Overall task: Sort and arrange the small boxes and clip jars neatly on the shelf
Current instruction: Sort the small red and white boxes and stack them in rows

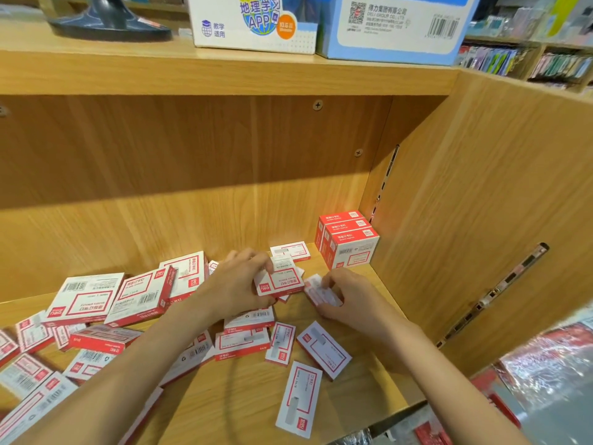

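Observation:
Several small red-and-white staple boxes lie scattered across the wooden shelf [369,390]. My left hand [237,284] grips a small stack of these boxes [282,279] just above the shelf floor. Right beside it, my right hand [346,293] pinches another small box [317,292], which looks blurred. Three red boxes stand in a neat row [348,237] in the shelf's back right corner. A single flat box [290,251] lies behind my hands. No clip jars are visible.
Larger red-and-white boxes [106,298] lie heaped on the left. The shelf's right wall [481,220] has metal rails. On the shelf above stand two cartons [394,27] and a dark stand base [109,27]. Plastic-wrapped goods [552,374] sit at lower right.

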{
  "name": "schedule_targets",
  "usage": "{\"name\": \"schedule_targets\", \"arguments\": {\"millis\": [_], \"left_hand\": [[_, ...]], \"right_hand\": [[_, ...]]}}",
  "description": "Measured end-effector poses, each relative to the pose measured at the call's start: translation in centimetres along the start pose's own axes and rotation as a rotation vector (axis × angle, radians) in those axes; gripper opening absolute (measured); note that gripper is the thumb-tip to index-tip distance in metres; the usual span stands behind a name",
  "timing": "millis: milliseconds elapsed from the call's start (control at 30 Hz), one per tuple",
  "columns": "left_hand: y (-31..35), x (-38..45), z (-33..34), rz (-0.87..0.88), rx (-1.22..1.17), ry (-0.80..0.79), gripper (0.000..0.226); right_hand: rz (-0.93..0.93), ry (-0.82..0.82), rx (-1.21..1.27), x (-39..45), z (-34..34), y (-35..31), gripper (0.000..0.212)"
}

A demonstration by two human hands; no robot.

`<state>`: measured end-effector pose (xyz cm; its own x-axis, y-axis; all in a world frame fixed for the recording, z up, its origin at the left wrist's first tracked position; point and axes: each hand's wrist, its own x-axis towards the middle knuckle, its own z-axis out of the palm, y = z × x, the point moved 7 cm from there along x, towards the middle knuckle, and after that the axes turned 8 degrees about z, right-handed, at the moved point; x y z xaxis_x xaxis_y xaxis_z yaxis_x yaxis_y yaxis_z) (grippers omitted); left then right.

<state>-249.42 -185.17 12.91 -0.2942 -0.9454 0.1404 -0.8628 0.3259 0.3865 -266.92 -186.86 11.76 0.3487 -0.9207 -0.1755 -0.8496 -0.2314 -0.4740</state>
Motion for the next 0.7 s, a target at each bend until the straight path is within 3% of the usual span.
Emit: {"name": "schedule_targets", "arguments": {"millis": [100, 267, 567, 700], "left_hand": [[-1.0, -1.4, -1.4, -0.049, 0.016, 0.064, 0.039], [-2.8, -3.6, -2.4, -0.123, 0.018, 0.084, 0.044], [-3.5, -4.5, -2.0, -0.134, 0.183, -0.079, 0.041], [-2.3, -3.3, -1.8, -0.048, 0.134, -0.055, 0.051]], "right_hand": [[-0.076, -0.211, -0.056, 0.1, -0.2, -0.9, 0.03], [-0.133, 0.004, -0.072, 3.9, -1.8, -4.2, 0.031], [-0.115, 0.074, -0.355, 5.3, -0.1, -4.2, 0.028], [-0.086, 0.026, -0.297, 3.0, 0.7, -2.6, 0.024]]}}
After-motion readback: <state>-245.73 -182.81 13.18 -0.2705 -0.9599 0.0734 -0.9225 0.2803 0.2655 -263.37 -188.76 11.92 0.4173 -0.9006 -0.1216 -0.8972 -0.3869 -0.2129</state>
